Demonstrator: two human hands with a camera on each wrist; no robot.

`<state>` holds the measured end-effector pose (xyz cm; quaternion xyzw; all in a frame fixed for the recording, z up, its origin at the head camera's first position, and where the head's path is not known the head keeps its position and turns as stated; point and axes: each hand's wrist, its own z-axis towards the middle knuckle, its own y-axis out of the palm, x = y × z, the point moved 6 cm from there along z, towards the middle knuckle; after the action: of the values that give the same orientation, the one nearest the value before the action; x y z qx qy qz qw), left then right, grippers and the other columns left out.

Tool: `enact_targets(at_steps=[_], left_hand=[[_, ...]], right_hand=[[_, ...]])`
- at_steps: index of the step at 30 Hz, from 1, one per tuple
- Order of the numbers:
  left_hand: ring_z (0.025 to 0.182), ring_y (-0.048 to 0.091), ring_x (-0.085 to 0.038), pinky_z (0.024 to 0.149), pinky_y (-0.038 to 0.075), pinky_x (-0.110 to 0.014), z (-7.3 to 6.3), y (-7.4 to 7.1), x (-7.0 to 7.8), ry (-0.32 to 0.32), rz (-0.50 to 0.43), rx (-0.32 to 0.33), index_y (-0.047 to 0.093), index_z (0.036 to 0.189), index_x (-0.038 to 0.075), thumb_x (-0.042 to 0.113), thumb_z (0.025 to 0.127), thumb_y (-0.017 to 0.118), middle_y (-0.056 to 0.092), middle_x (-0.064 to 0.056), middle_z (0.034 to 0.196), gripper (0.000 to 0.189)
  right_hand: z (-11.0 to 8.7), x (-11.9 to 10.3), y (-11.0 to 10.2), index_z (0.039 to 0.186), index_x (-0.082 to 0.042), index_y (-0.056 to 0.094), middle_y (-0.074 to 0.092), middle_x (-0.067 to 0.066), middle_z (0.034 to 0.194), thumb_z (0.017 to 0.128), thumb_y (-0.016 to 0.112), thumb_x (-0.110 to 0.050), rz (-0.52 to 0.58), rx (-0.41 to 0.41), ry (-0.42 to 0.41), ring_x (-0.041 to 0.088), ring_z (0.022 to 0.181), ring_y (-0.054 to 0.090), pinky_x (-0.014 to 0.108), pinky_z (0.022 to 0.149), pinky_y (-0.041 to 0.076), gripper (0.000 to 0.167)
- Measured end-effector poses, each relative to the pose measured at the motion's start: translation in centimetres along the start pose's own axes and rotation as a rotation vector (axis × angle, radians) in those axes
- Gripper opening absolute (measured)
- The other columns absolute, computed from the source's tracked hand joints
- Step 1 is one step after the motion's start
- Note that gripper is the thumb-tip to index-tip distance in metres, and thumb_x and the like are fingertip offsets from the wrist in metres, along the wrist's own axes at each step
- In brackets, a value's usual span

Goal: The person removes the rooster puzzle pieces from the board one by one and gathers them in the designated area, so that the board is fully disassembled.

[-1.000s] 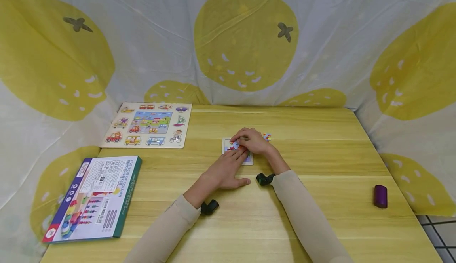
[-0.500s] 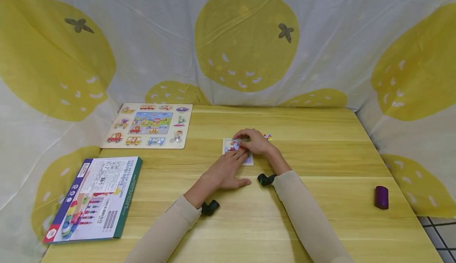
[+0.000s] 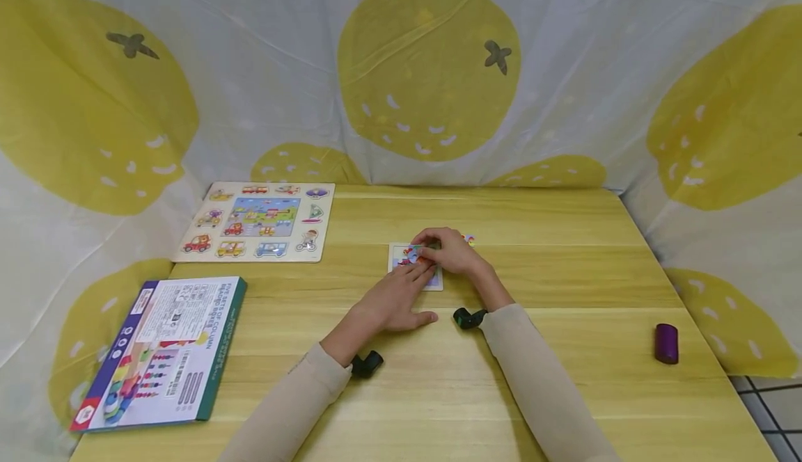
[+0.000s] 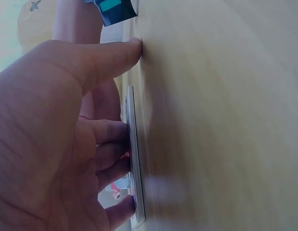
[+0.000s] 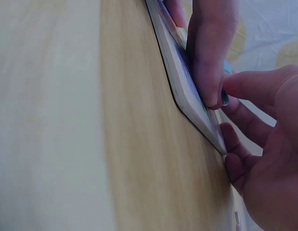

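Note:
A small puzzle board (image 3: 393,252) with a pale border and a coloured picture lies flat at the table's middle. My left hand (image 3: 393,300) rests with straight fingers on its near part, thumb out on the table. From the far right side, my right hand (image 3: 452,250) pinches a light blue puzzle piece (image 3: 414,253) over the board. In the right wrist view only a teal sliver of the piece (image 5: 225,98) shows by the thumb. The left wrist view has the board's edge (image 4: 134,144) under the left fingertips. Both hands hide much of the picture.
Several bright loose pieces (image 3: 468,239) lie beyond the right wrist, partly hidden. A larger vehicle puzzle board (image 3: 328,204) lies at the back left, with a flat beaded-toy box (image 3: 169,351) nearer. A purple cylinder (image 3: 667,344) stands near the right edge.
The right hand's fingers have drawn up slightly, showing more of the light blue piece. The left hand stays in place on the board. The head view has shifted a little.

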<state>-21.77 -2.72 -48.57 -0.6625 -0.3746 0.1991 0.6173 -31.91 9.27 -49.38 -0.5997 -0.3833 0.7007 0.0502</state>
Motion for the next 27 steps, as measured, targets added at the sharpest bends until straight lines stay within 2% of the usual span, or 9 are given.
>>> enact_targets(at_steps=[7, 12, 20, 27], left_hand=[[0.159, 0.022, -0.025, 0.130, 0.018, -0.043, 0.0, 0.0, -0.2, 0.006, -0.004, 0.005, 0.024, 0.164, 0.006, 0.064, 0.098, 0.055, 0.022, -0.009, 0.172, 0.093], [0.159, 0.022, -0.025, 0.131, 0.018, -0.043, 0.1, 0.0, -0.2, 0.011, -0.010, 0.009, 0.024, 0.164, 0.005, 0.063, 0.098, 0.055, 0.022, -0.009, 0.172, 0.093], [0.159, 0.023, -0.025, 0.131, 0.018, -0.042, 0.0, -0.1, -0.2, 0.001, -0.016, 0.008, 0.024, 0.164, 0.007, 0.065, 0.098, 0.054, 0.022, -0.009, 0.172, 0.093], [0.159, 0.024, -0.026, 0.130, 0.020, -0.043, 0.0, -0.1, -0.2, -0.001, -0.030, 0.006, 0.026, 0.164, 0.006, 0.063, 0.098, 0.056, 0.021, -0.009, 0.172, 0.093]], right_hand=[[-0.5, 0.3, -0.5, 0.113, -0.018, 0.077, 0.075, 0.001, 0.109, 0.100, 0.066, -0.017, 0.037, 0.049, -0.003, 0.019, 0.098, 0.065, 0.038, 0.091, 0.051, 0.016], [-1.1, 0.3, -1.1, 0.116, -0.016, 0.077, 0.075, 0.003, 0.118, 0.102, 0.065, -0.017, 0.053, 0.087, 0.011, 0.023, 0.102, 0.069, 0.044, 0.094, 0.054, 0.019], [-1.6, 0.7, -2.4, 0.113, -0.017, 0.075, 0.074, 0.001, 0.106, 0.101, 0.067, -0.020, 0.053, 0.151, 0.019, 0.019, 0.099, 0.065, 0.038, 0.089, 0.052, 0.015], [-3.2, 1.7, -4.1, 0.114, -0.013, 0.075, 0.076, 0.007, 0.105, 0.100, 0.069, -0.020, 0.131, 0.184, 0.044, 0.023, 0.093, 0.071, 0.031, 0.077, 0.053, 0.017]])
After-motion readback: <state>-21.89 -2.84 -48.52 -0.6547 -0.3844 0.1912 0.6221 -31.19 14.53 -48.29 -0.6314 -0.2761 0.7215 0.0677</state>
